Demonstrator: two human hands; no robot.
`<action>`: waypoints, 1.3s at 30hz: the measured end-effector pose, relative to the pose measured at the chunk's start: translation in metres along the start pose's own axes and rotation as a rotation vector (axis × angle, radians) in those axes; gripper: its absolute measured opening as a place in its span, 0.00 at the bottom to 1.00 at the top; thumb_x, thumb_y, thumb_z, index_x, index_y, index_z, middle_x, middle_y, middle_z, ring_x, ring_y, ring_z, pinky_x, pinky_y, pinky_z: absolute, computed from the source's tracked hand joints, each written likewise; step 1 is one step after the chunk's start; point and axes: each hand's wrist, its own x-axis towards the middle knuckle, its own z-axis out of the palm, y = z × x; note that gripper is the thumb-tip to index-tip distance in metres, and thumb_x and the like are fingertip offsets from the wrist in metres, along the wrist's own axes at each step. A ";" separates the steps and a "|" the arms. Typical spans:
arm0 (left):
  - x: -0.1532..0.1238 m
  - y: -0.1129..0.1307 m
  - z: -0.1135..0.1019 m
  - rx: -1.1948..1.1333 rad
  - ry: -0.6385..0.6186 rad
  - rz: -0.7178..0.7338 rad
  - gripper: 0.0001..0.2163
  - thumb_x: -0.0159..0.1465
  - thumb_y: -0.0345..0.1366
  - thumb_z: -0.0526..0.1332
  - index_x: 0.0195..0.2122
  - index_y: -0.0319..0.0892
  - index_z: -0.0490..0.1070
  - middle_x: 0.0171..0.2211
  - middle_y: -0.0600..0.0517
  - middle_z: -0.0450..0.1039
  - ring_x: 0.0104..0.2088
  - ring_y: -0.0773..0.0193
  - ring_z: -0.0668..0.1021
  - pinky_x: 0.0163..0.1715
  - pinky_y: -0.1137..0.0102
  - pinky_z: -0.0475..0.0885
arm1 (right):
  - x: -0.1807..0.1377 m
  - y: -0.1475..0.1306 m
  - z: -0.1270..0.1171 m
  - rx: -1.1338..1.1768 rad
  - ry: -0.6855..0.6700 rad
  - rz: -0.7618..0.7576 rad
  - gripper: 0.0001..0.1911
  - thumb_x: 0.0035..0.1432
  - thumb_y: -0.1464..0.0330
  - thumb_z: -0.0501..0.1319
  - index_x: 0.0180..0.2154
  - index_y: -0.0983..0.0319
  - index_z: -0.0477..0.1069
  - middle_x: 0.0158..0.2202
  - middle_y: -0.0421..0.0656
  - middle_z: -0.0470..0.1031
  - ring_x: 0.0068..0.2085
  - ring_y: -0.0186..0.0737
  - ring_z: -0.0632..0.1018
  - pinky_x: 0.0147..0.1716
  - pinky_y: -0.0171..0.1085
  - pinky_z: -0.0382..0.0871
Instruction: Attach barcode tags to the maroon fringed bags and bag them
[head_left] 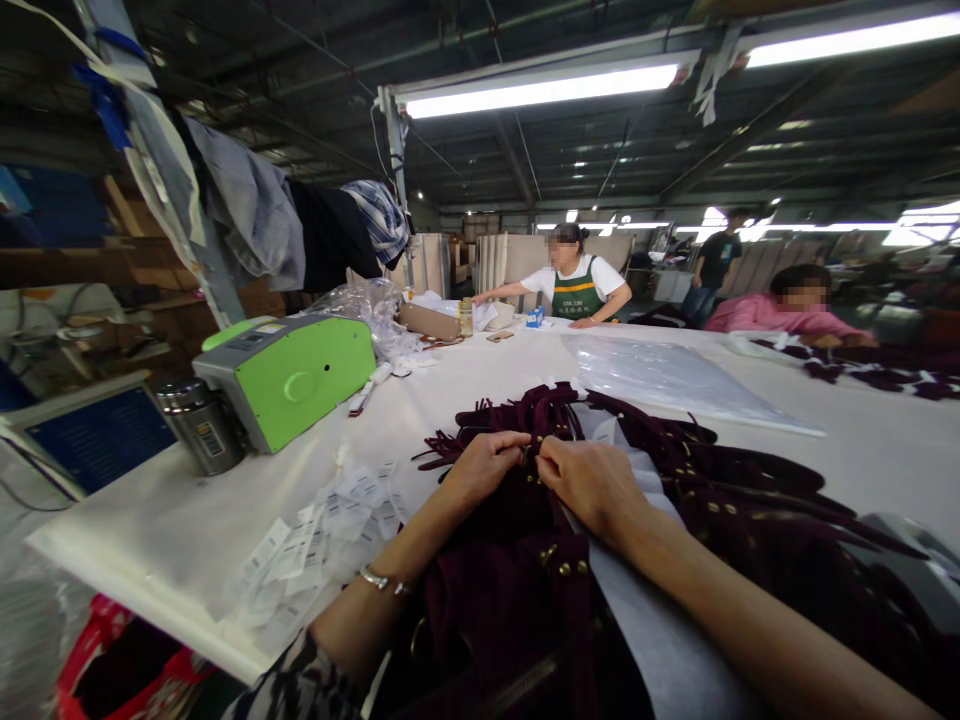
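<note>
A dark maroon garment (705, 500) with small brass studs and fringe strips lies on the white table (225, 500) in front of me. My left hand (484, 465) and my right hand (589, 480) meet over its middle, fingers curled and pinching the fabric at one of the studs. A white paper lining (645, 620) shows under my right forearm. A thin bracelet sits on my left wrist.
A pile of white paper tags (315, 545) lies left of my left arm. Behind it stand a green machine (289, 375) and a metal flask (199, 425). A clear plastic bag (667, 380) lies further back. Other people work at the far side.
</note>
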 end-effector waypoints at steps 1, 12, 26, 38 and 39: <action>0.000 -0.001 0.000 0.016 -0.014 0.036 0.17 0.61 0.33 0.55 0.49 0.43 0.77 0.46 0.52 0.80 0.47 0.58 0.79 0.53 0.64 0.70 | 0.002 0.001 0.003 0.015 0.005 -0.010 0.13 0.66 0.65 0.52 0.36 0.58 0.75 0.33 0.43 0.81 0.32 0.41 0.79 0.26 0.37 0.49; -0.016 0.017 -0.010 0.594 0.248 0.170 0.10 0.66 0.35 0.57 0.31 0.45 0.76 0.37 0.51 0.74 0.40 0.62 0.75 0.44 0.68 0.69 | -0.008 0.009 -0.005 -0.004 0.185 -0.106 0.12 0.65 0.66 0.57 0.31 0.60 0.76 0.37 0.47 0.79 0.47 0.51 0.74 0.44 0.45 0.64; -0.007 0.028 -0.003 -0.558 0.210 -0.048 0.10 0.56 0.40 0.66 0.30 0.40 0.67 0.28 0.51 0.78 0.25 0.66 0.79 0.23 0.74 0.71 | 0.008 0.045 -0.054 0.933 -0.343 -0.142 0.12 0.56 0.58 0.63 0.38 0.58 0.79 0.36 0.41 0.81 0.38 0.41 0.79 0.38 0.37 0.73; -0.002 0.013 -0.001 -0.594 0.251 -0.013 0.13 0.57 0.44 0.67 0.31 0.39 0.71 0.33 0.50 0.79 0.24 0.70 0.76 0.22 0.76 0.69 | 0.040 0.035 -0.020 1.276 -0.112 0.079 0.18 0.45 0.56 0.72 0.30 0.63 0.75 0.24 0.39 0.74 0.25 0.32 0.70 0.26 0.32 0.63; -0.002 0.012 -0.001 -0.620 0.248 -0.016 0.13 0.57 0.44 0.67 0.31 0.39 0.70 0.34 0.49 0.79 0.25 0.69 0.77 0.22 0.76 0.69 | 0.041 0.033 -0.019 1.339 -0.100 0.100 0.19 0.44 0.56 0.73 0.32 0.63 0.75 0.25 0.39 0.74 0.26 0.31 0.70 0.26 0.32 0.62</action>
